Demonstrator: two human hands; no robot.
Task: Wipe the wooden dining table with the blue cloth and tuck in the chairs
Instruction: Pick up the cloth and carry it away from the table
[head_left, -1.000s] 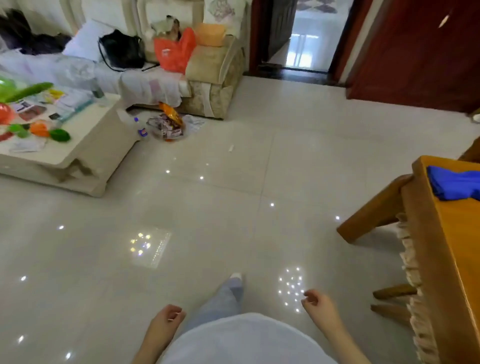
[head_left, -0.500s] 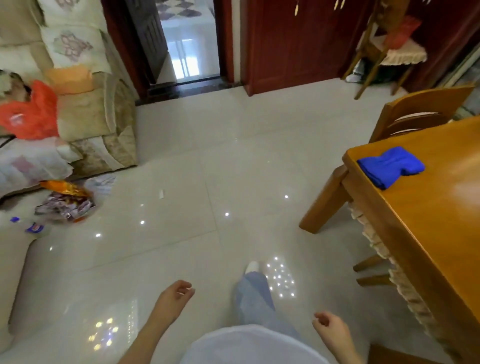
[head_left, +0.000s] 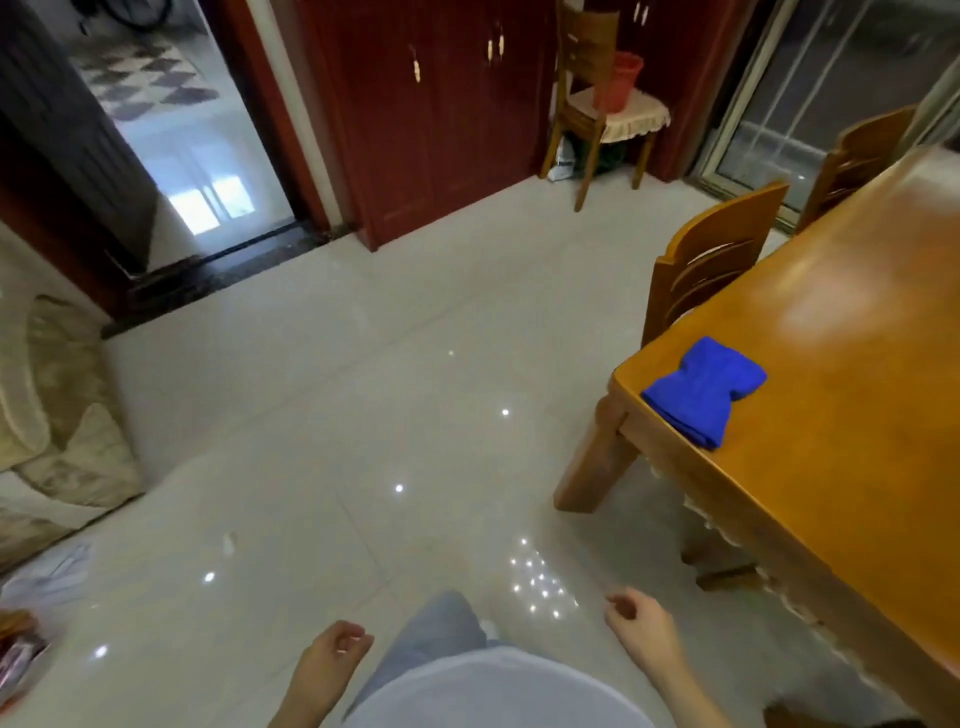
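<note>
Honey-coloured wood filled the right side of my view: the glossy wooden dining table with its thick square corner leg planted on the pale, shiny floor tiles. I saw the folded blue cloth lying on the tabletop right at the table's near-left corner, one end reaching the table's edge, with nothing touching it. Just beyond that corner, at the table's far end, stood a wooden chair with a curved slatted back, its back close to the table edge; a second matching wooden chair stood farther along, beside the table's far side. Under the table's near long edge I could make out chair legs and a fringed seat cover, though the rest of that chair was hidden. Both of my hands hung low, well apart from the table and the cloth. My left hand was loosely curled, fingers bent toward the palm, gripping nothing. My right hand, nearer the table, was likewise half-closed and empty. Between them showed a pale shirt front and a grey trouser leg stepping forward. Away from the table, against the dark red cabinet doors, stood another wooden chair with a red bucket on its seat.
</note>
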